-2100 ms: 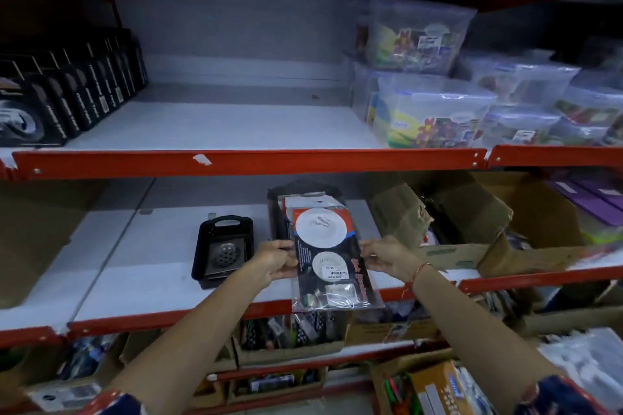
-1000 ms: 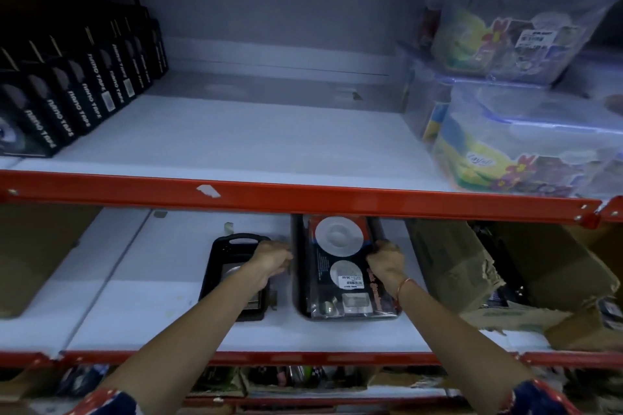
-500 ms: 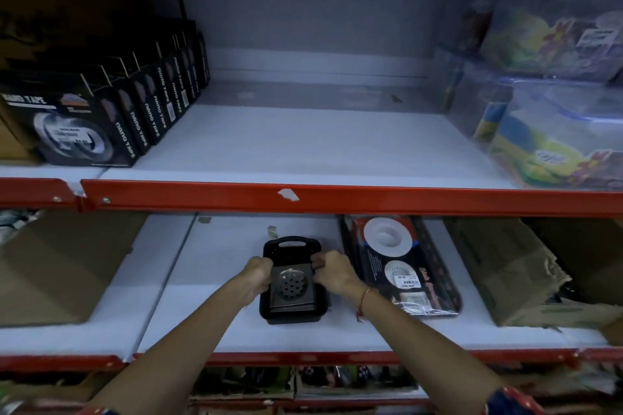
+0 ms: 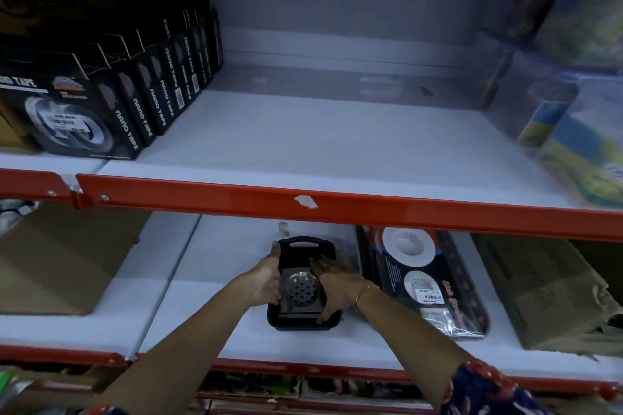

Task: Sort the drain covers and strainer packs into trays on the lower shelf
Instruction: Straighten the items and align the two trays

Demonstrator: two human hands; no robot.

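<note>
A small black tray (image 4: 305,245) stands on the lower white shelf, holding a square metal drain cover (image 4: 301,290) with a round perforated centre. My left hand (image 4: 266,280) grips the tray's left side and my right hand (image 4: 332,283) grips its right side. To the right lies a longer black tray (image 4: 472,293) with clear strainer packs (image 4: 416,271) showing white round strainers and a price sticker.
The red shelf beam (image 4: 337,205) crosses just above the trays. Black nano tape boxes (image 4: 101,101) line the upper shelf's left; clear plastic containers (image 4: 580,118) sit at its right. Cardboard boxes stand on the lower shelf at left (image 4: 64,263) and right (image 4: 546,293).
Both hands let go of the strainer packs in the long tray and shifted left to the small tray with the drain cover. The view moved left and closer.
</note>
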